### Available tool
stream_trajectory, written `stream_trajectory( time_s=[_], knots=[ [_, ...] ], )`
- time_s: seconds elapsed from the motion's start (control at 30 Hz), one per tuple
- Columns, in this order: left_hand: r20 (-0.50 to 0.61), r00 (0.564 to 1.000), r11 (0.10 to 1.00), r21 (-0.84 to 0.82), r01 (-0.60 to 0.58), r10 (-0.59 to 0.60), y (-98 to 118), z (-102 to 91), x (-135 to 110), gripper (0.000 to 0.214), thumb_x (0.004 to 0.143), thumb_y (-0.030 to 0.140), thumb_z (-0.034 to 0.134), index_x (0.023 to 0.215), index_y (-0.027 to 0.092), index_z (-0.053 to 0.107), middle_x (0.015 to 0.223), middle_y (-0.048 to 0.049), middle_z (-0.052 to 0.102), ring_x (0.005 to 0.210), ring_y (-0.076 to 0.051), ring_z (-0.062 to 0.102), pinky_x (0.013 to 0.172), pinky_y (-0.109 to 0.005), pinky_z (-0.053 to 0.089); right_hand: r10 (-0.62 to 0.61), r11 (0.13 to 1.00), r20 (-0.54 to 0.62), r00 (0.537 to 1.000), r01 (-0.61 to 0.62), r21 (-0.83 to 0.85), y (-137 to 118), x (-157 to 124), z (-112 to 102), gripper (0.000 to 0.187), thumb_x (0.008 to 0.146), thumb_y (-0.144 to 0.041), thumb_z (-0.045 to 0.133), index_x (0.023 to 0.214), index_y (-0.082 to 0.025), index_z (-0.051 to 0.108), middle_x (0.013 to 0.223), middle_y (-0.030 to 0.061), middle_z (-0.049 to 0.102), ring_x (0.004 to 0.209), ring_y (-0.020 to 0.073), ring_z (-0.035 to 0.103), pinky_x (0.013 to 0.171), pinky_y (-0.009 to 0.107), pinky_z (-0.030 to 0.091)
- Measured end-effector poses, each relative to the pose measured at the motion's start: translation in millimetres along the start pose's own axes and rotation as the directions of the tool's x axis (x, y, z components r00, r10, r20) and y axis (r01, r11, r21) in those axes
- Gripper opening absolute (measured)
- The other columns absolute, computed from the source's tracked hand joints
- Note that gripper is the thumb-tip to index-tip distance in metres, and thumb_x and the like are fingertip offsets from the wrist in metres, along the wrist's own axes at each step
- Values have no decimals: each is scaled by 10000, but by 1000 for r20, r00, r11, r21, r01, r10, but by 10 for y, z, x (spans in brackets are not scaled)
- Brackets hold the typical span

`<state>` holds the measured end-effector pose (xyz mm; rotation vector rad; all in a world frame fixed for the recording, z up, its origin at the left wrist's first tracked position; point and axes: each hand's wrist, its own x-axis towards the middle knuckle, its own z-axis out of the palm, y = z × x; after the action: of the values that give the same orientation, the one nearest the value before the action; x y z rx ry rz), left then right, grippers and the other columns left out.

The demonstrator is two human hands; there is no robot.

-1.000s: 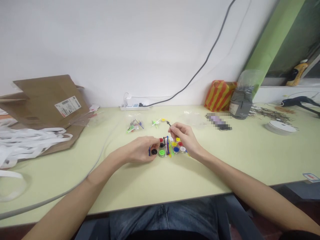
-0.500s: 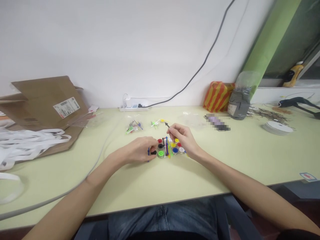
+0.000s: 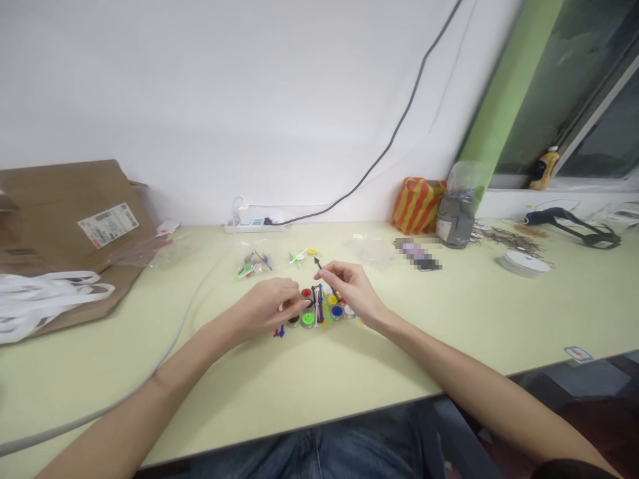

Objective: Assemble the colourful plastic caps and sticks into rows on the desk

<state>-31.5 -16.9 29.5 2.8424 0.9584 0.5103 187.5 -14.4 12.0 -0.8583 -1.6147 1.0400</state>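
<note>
Right hand (image 3: 352, 293) is pinched, thumb and forefinger clamped on a thin black stick (image 3: 317, 263) whose arrow tip points up and away. Left hand (image 3: 264, 309) lies curled at the left edge of the cluster of coloured round pieces (image 3: 322, 313) on the pale green table (image 3: 449, 332); its fingertips are drawn together against them, and I cannot tell whether they grip one. Writing: the white label (image 3: 108, 225) on the cardboard box (image 3: 60, 199), far left, is printed but too small to read, as is the small sticker (image 3: 579, 352) at the table's right edge.
</note>
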Motion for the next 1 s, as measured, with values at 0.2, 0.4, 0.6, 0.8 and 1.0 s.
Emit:
stream_trajectory(
  time_s=[0.2, 0.4, 0.6, 0.8, 1.0],
  knots=[
    [-74, 997, 999, 33, -12, 14, 56, 90, 34, 302, 1015, 331, 429, 776, 179, 533, 754, -19, 570, 696, -146, 511, 667, -271, 361, -26, 994, 155, 988, 9, 108, 15, -13, 98, 377, 857, -559, 647, 793, -189, 617, 718, 1, 603, 666, 138, 539, 652, 274, 425],
    [-109, 994, 999, 32, -23, 27, 92, 136, 49, 320, 1024, 281, 386, 740, 180, 495, 710, -16, 568, 657, -138, 511, 642, -264, 363, -57, 989, 187, 981, 31, 142, -36, -36, 103, 341, 867, -532, 651, 856, -192, 631, 794, 20, 637, 755, 160, 603, 719, 294, 480],
    [-167, 985, 996, 92, -20, 35, 87, 119, 46, 301, 1009, 222, 384, 741, 184, 517, 672, -2, 565, 618, -130, 485, 625, -266, 348, -81, 987, 172, 982, 56, 149, -45, -58, 99, 315, 879, -495, 654, 948, -189, 625, 821, 21, 634, 794, 164, 625, 736, 292, 475],
    [-257, 966, 986, 151, 71, -30, 47, 104, 9, 376, 997, 260, 403, 630, 187, 436, 602, 11, 501, 563, -121, 438, 578, -278, 296, -3, 980, 25, 1000, -2, 197, 65, -45, 74, 414, 894, -500, 626, 1179, -246, 465, 674, -70, 492, 629, 131, 482, 572, 242, 367],
    [-268, 950, 957, 195, 214, -158, -114, 70, -38, 397, 949, 284, 426, 569, 186, 364, 528, 16, 443, 501, -115, 389, 553, -268, 265, 27, 979, -54, 998, -16, 203, 38, -33, 44, 377, 895, -500, 608, 1130, -241, 468, 639, -73, 486, 653, 135, 492, 635, 257, 388]
  ],
)
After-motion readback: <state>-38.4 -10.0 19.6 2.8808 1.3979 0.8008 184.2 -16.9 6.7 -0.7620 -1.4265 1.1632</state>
